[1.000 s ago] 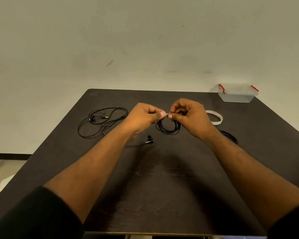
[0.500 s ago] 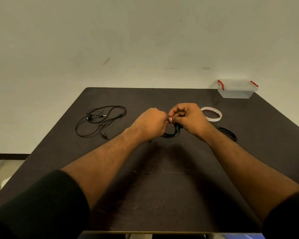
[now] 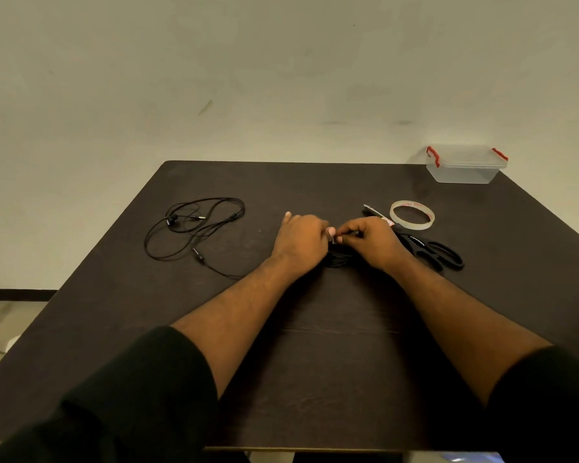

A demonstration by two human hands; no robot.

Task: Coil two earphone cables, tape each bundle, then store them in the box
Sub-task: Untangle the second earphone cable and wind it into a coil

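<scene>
Both hands pinching the coiled earphone bundle [image 3: 339,259] mid-table, left hand [image 3: 301,242] and right hand [image 3: 370,240] fingertips meeting over it, scissors [image 3: 430,250] and tape roll [image 3: 412,215] just right, loose earphone [image 3: 194,228] well left, lidded box [image 3: 465,165] at far right corner.

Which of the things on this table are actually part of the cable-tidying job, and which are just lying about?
Part of the job:
coiled cable, pinched by left hand and right hand
loose earphones
tape roll
scissors, probably for cutting tape
clear box

Just lying about:
Nothing on the table.
</scene>
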